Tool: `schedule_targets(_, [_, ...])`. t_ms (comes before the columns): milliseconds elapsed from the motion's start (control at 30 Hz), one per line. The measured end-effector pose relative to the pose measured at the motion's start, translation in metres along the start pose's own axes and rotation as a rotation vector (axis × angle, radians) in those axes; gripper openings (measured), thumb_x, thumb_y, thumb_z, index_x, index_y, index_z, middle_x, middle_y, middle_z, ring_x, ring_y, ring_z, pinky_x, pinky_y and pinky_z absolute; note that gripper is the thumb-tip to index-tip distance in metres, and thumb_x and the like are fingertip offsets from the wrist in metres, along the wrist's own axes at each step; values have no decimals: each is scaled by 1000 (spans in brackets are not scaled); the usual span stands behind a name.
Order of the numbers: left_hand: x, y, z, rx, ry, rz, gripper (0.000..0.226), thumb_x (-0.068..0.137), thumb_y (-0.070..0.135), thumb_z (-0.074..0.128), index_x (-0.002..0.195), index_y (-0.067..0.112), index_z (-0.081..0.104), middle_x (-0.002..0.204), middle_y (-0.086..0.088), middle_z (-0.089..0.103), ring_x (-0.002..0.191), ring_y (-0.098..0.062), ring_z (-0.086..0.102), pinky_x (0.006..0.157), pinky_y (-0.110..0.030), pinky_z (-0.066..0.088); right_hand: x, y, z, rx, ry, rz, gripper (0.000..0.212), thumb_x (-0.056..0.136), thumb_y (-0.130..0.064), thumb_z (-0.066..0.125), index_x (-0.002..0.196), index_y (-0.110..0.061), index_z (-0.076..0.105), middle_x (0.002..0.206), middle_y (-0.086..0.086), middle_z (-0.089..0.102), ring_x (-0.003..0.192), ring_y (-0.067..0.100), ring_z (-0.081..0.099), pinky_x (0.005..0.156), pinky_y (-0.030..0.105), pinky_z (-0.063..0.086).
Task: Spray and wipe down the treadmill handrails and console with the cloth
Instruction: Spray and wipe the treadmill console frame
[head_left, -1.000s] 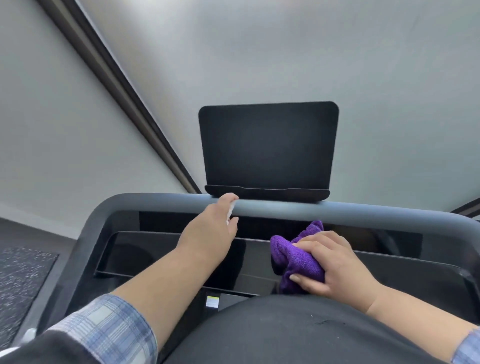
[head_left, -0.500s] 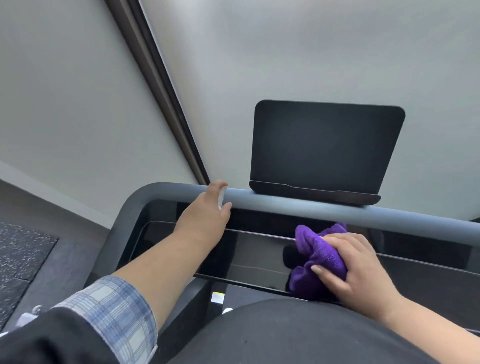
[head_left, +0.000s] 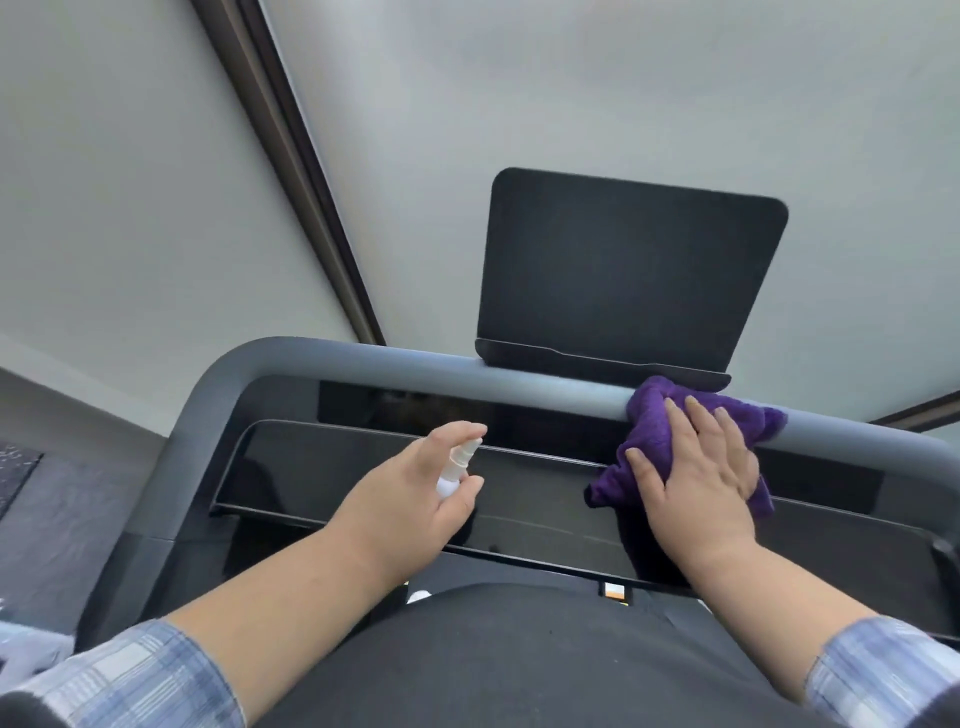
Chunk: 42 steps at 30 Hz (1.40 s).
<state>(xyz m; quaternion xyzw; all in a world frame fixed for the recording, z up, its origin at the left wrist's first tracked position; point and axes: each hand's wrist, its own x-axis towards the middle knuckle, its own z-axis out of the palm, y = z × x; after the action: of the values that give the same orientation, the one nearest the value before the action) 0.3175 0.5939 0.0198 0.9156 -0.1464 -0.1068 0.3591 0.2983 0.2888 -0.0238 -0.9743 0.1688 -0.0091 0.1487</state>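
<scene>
A: What is the right hand (head_left: 698, 478) doing?

B: It is lying flat with its fingers straight and spread, pressing a purple cloth (head_left: 652, 431) against the grey handrail (head_left: 363, 371). The cloth is draping over the rail at about 2 o'clock in the view, just below the right corner of the black screen (head_left: 628, 270), and its lower folds are hanging down onto the dark console (head_left: 322, 467).

A: And the left hand (head_left: 415, 499)?

B: It is curling round a small white spray bottle (head_left: 454, 470), with the thumb and fingers wrapping the body and 1 finger sitting over the nozzle. The bottle is pointing up toward the rail, near the centre of the view, and is standing clear of it.

A: How are the 2 hands sitting relative to each other?

B: The left is hovering over the console at about 9 o'clock from the right, and the 2 are staying apart. Plaid sleeves (head_left: 140, 675) are showing at 7 and 5 o'clock.

A: Anything else?

B: A dark window frame (head_left: 291, 171) is running diagonally at 11 o'clock.
</scene>
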Motion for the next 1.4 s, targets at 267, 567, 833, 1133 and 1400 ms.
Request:
schedule_targets(267, [-40, -32, -42, -17, 87, 19, 50, 91, 28, 64, 128, 48, 38, 94, 41, 51, 75, 6, 52, 69, -5, 35, -8, -131, 55, -31, -130, -194, 79, 96, -62, 33, 160, -25, 4, 168, -5, -6, 148, 14, -23, 120, 51, -11])
schedule_targets(567, [-77, -78, -85, -3, 191, 4, 49, 88, 26, 64, 129, 42, 43, 99, 36, 52, 88, 17, 52, 79, -1, 35, -1, -305, 107, -176, -231, -560, 82, 98, -62, 30, 157, -22, -11, 167, 1, -15, 148, 25, -26, 101, 52, -36])
schedule_targets(833, [-71, -86, -88, -26, 160, 60, 47, 88, 32, 61, 129, 44, 42, 104, 37, 51, 89, 18, 52, 79, 0, 34, 9, -323, 100, -253, -281, -751, 76, 98, -59, 40, 158, -30, 3, 166, -2, 0, 150, 26, -8, 117, 55, -6])
schedule_targets(1133, [-54, -91, -88, -99, 137, 168, 45, 89, 33, 56, 132, 37, 42, 99, 38, 50, 85, 14, 52, 78, -3, 36, 8, -240, 76, -259, -139, -495, 74, 95, -63, 43, 157, -37, 13, 168, 0, 3, 152, 26, -5, 120, 51, -3])
schedule_targets(1400, [-51, -93, -93, -99, 185, 124, 44, 88, 41, 53, 129, 46, 39, 94, 20, 60, 81, -4, 59, 74, -23, 48, 15, -337, 93, -241, -319, -692, 80, 98, -53, 47, 158, -35, -3, 167, 1, -8, 152, 29, -12, 117, 57, -7])
